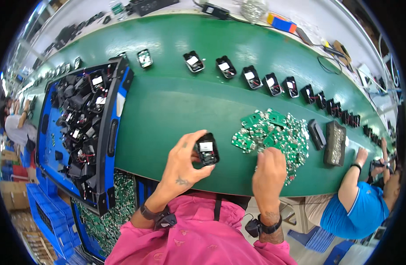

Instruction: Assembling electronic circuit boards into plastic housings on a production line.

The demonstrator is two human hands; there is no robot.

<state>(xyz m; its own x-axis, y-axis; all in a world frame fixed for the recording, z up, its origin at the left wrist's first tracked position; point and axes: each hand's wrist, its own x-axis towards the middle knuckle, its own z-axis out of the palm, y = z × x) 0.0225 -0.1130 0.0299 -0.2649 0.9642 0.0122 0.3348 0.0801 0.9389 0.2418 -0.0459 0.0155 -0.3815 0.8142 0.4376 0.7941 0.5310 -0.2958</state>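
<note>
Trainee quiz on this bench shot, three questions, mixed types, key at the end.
1. Which of the wearer's hands holds an open black case?
2. True or false: the circuit boards are piled to the left of that case.
3. What fills most of the large blue crate on the left?
A) clear bottles
B) jumbled black parts
C) cardboard sheets

Key:
1. The left hand.
2. False: the pile of green circuit boards lies to its right.
3. B, the jumbled black parts.
</note>
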